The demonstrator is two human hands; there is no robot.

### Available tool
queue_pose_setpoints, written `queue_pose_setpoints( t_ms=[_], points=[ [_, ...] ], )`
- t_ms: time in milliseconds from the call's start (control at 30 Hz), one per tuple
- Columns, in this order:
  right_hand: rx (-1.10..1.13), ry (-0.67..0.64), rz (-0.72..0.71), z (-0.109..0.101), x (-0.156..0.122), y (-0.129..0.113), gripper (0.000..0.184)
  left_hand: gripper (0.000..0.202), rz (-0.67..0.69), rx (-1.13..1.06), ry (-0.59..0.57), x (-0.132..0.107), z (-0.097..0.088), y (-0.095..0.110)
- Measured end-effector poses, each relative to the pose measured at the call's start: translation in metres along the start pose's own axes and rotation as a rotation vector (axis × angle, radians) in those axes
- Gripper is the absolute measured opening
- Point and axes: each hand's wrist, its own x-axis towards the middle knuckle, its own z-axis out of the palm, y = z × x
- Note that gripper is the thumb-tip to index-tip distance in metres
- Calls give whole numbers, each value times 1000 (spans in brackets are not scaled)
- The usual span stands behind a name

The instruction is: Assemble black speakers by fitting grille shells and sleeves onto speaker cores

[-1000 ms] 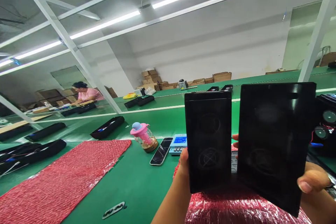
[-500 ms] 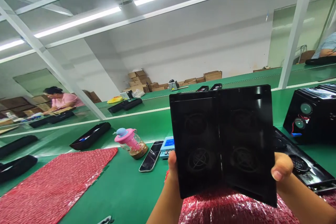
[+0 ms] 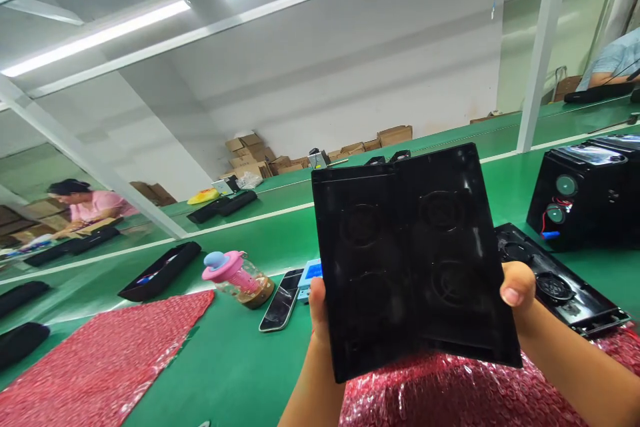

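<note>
Two glossy black plastic speaker panels point(image 3: 377, 260) are held up side by side in front of me, their inner edges meeting and slightly overlapping. Faint round grilles show on both. My left hand point(image 3: 320, 320) grips the outer edge of the left panel, thumb on the near face and fingers hidden behind. My right hand point(image 3: 520, 290) clasps the right panel point(image 3: 450, 247) by its outer edge in the same way. Beneath them lies red bubble wrap point(image 3: 430, 393). Just past my right hand another black panel with round openings point(image 3: 560, 290) rests flat.
Black speaker boxes point(image 3: 585, 193) with wires stand on the right of the green table point(image 3: 240, 373). Left of the panels are a blue meter point(image 3: 311, 273), a phone point(image 3: 281, 300) and a pink-lidded cup point(image 3: 243, 277). A red bubble-wrap sheet point(image 3: 115, 353) lies farther left. Two people sit beyond.
The two panels have tilted, their tops leaning left, and the gap between them has closed up. Both hands still hold them. My view has shifted a little to the right.
</note>
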Motion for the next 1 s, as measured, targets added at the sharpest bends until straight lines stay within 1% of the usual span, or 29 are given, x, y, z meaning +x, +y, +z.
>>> queue_pose_setpoints(
  t_ms=[67,133,267,333,467,533,600,667,767,800,833,900,1000],
  points=[
    [140,-31,-36,0,1,2,37,68,-21,-35,-8,1,2,2],
    [233,-43,-67,-1,3,6,44,68,-34,-64,-11,2,5,4],
    [257,12,-102,-3,5,11,54,67,-58,-60,-11,4,7,6],
    [225,64,-97,-1,5,10,58,69,-55,-14,42,5,8,6],
    [66,152,-49,5,5,3,58,79,-65,110,222,7,10,5],
    [-47,196,-29,8,6,1,56,80,-92,132,262,8,11,5],
    [-132,214,-20,9,8,0,58,80,-116,131,272,8,11,5],
    [-143,179,-30,11,9,1,61,80,-131,132,287,7,12,5],
    [-62,72,-82,13,12,3,57,80,-147,156,345,5,15,6],
    [-39,55,-106,13,13,5,57,80,-153,163,368,4,17,5],
    [-28,54,-131,14,13,8,60,79,-160,170,387,4,19,4],
    [-49,89,-164,14,16,15,75,76,-142,207,400,4,26,-2],
    [-119,161,-249,18,21,30,100,76,-29,325,342,6,37,-19]
  ],
)
